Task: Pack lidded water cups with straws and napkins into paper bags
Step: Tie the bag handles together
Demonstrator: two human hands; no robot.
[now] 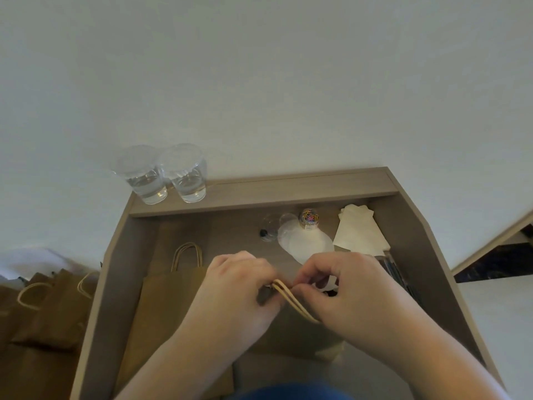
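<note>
Brown paper bag: stands at the near middle of the desk, mostly hidden under both hands; its twisted paper handles are gathered together above it
Left hand: curled, fingertips pinching the handles from the left; a small dark object shows at its fingers, too blurred to name
Right hand: curled, thumb and forefinger pinching the same handles from the right
Flat paper bag: lies along the desk's left edge, handles pointing to the far side
Lidded water cups: two, touching, on the raised back ledge at the far left corner
Napkins: pale stack near the far right corner
Jar of coloured paper clips: just left of the napkins; loose clear lids beside it
Straws: dark bundle at the right edge, partly behind the right hand
More brown bags: off the desk, to the left
</note>
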